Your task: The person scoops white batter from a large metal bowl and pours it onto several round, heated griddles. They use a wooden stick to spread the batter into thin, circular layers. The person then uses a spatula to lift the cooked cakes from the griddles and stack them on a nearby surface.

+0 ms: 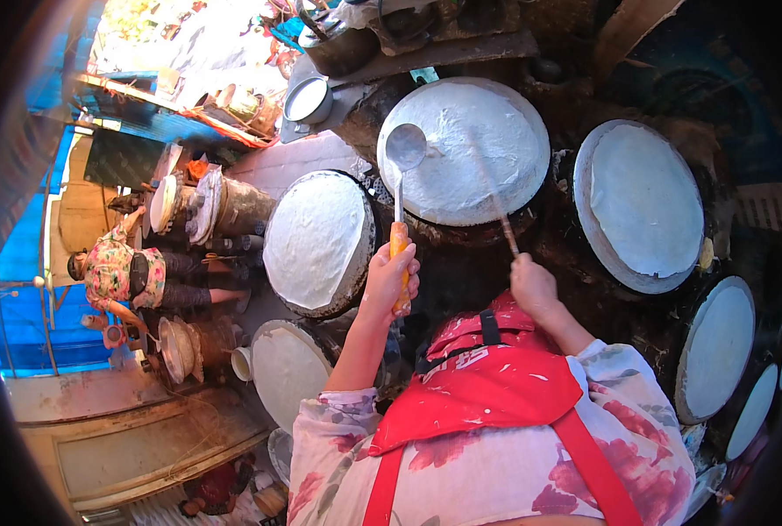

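My left hand grips the orange handle of a metal ladle. Its round bowl is over the left part of a large round griddle in front of me. A pale, wrinkled sheet of batter spreads across that griddle. In my right hand is a thin stick, pointing up and away over the same sheet. The stick's far end is blurred, so I cannot tell whether it touches the batter.
More round griddles bear pale sheets at my left and right. A pot of white liquid and a dark lidded pot stand at the far left. Another person works among drum-shaped stoves farther left.
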